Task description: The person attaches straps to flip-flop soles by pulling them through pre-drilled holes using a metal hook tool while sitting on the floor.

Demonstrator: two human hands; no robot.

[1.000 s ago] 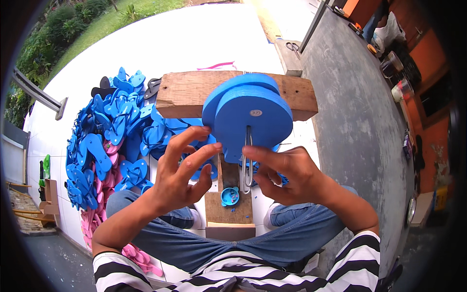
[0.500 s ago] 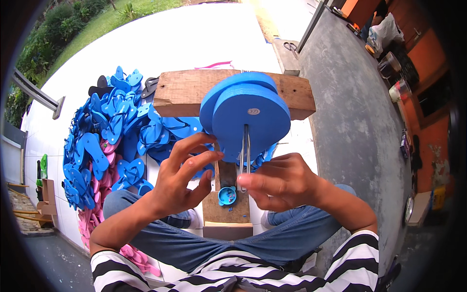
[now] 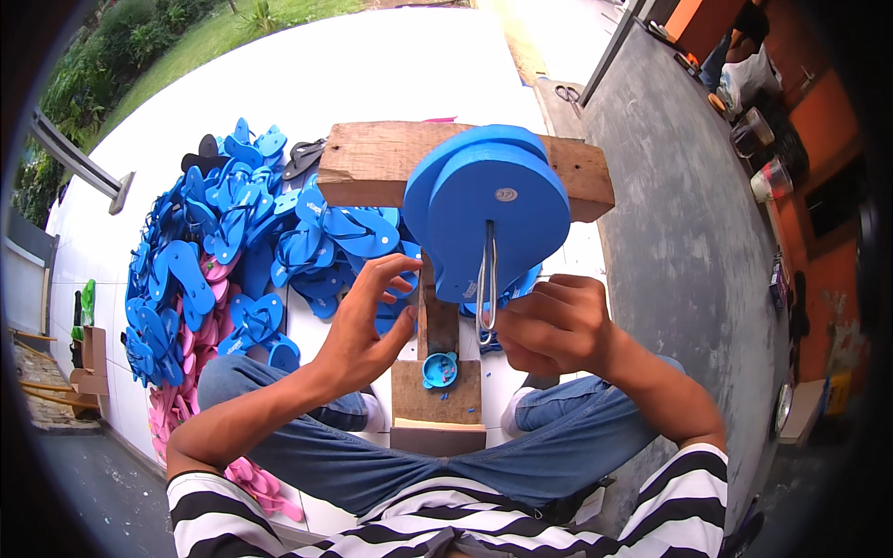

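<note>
Soles of blue foam (image 3: 460, 223) stand stacked at a wooden crossbeam (image 3: 363, 166), a looped metal rod (image 3: 492, 279) jutting nearward from their face. To the left, the left hand (image 3: 367, 307) holds nothing visible, fingers loosely parted; the right hand (image 3: 558, 321) curls by the rod's near end, its contents hidden from view. A hard sideways pull could bend the rod or tear foam; a low wrist could upset the small blue bowl (image 3: 425, 372). Blue slippers (image 3: 237, 219) crowd far left; a wooden post (image 3: 437, 321) stands between the hands.
</note>
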